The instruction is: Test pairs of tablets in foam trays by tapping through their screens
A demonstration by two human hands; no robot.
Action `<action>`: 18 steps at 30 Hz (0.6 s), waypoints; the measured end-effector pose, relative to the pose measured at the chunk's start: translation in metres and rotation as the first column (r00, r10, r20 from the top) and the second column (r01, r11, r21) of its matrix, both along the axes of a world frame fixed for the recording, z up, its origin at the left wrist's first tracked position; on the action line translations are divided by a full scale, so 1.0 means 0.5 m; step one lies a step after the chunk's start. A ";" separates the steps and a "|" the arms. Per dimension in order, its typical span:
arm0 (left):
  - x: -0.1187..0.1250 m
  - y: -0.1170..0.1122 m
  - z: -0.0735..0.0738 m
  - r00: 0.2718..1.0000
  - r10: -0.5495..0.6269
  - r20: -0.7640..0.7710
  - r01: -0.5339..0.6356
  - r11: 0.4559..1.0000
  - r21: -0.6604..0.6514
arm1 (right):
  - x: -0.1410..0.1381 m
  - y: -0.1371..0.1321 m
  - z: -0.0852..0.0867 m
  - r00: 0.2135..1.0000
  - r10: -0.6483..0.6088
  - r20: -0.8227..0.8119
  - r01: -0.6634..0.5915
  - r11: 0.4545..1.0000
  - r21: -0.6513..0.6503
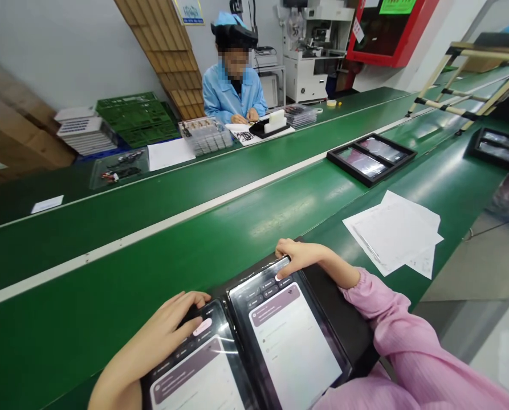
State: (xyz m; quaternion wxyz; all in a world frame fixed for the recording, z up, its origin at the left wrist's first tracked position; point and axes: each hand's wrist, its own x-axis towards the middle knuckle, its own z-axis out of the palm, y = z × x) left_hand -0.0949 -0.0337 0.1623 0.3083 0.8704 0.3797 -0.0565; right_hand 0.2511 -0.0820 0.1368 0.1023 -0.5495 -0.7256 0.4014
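Note:
Two tablets with lit screens, the left tablet (194, 393) and the right tablet (297, 347), lie side by side in a black tray (329, 313) close to my body. My left hand (164, 333) reaches over the left tablet's far side, fingers stretched and apart, its thumb touching a pink button near the top of the screen. Over the far edge of the right tablet my right hand (299, 256) curls its fingers round the tray's rim, with the thumb on a white button. Both screens show a menu panel above a pale area.
Loose white papers (393, 233) lie right of the tray. Further along the green belt (280, 210) sits another black tray (369, 180) with two tablets. A co-worker in a blue coat (214, 85) works opposite, beside plastic trays (207, 136). A tubular rack (459, 94) stands far right.

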 end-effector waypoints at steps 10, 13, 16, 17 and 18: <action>-0.003 -0.002 -0.009 1.000 -0.008 -0.009 0.008 1.000 -0.008 | 0.007 0.002 0.004 0.985 -0.014 -0.173 0.009 1.000 -0.029; -0.008 -0.016 -0.013 0.998 -0.046 -0.035 0.046 0.999 0.000 | 0.011 -0.014 0.022 0.987 0.044 -0.157 -0.038 0.998 0.042; -0.003 -0.036 -0.015 0.993 -0.103 -0.060 0.104 0.995 0.007 | 0.002 -0.042 0.024 0.998 0.036 0.058 -0.046 0.983 0.179; 0.001 -0.042 -0.015 0.991 -0.100 -0.085 0.101 0.995 0.010 | -0.003 -0.051 0.019 0.990 0.053 0.134 -0.080 0.975 0.206; 0.007 -0.046 -0.016 0.990 -0.085 -0.111 0.087 0.996 0.016 | -0.008 -0.058 0.012 0.977 0.081 0.196 -0.125 0.967 0.221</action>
